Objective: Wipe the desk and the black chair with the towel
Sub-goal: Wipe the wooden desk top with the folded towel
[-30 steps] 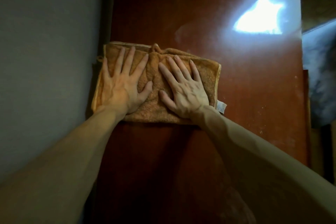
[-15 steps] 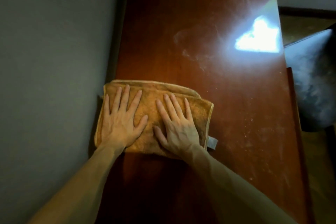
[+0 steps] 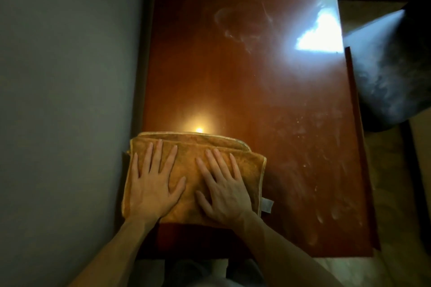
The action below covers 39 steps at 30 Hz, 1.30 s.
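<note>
A folded orange towel (image 3: pixel 190 171) lies flat on the near left part of the reddish-brown desk (image 3: pixel 256 91), its left edge against the wall. My left hand (image 3: pixel 152 184) presses on the towel's left half with straight, spread fingers. My right hand (image 3: pixel 221 190) lies flat on the right half, fingers straight too. A white label (image 3: pixel 267 205) sticks out at the towel's right edge. The black chair (image 3: pixel 391 72) stands beyond the desk's right edge, its dusty seat partly in view.
A grey wall (image 3: pixel 65 100) runs along the desk's left side. Dust smears and specks cover the desk's right half and far end. A bright light patch (image 3: pixel 319 34) reflects on the far right of the desk. Floor shows on the right.
Both hands have drawn the towel along the desk toward me, from the middle to the near end. More of the far desk surface is now in view.
</note>
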Available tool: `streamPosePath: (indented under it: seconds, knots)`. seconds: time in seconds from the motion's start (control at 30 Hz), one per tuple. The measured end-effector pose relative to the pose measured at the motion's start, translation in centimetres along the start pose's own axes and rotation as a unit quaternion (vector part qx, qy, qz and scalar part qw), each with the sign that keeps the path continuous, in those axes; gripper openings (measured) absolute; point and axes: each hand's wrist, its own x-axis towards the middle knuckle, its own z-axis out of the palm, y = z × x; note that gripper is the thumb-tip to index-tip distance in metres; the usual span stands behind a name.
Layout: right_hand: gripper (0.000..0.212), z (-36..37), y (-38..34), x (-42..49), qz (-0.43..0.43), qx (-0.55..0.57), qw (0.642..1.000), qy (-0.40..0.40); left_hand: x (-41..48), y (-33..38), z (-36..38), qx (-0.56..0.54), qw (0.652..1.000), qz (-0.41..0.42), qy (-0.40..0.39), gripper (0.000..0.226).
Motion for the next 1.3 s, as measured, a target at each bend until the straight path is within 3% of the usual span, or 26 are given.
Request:
streamPosePath:
  seconds: [0.17,0.97,1.17,1.3]
  knots:
    - [0.077,1.0,-1.0,-3.0,-0.010,0.007,1.000,-0.029,-4.3,0.8,0.5,-0.005,1.000,-0.016,-0.001,0.084]
    - [0.076,4.0,-0.9,-11.1,-0.054,0.025,0.998,-0.001,-13.7,6.0,2.5,-0.024,0.996,-0.080,0.008,0.085]
    - [0.074,3.3,4.7,-17.0,-0.038,0.015,0.999,0.030,-13.9,11.7,2.8,-0.028,0.999,-0.021,-0.007,0.086]
    - [0.073,2.7,8.1,-19.2,-0.029,0.004,0.999,0.031,-13.3,17.0,3.3,-0.053,0.997,-0.050,-0.021,0.085]
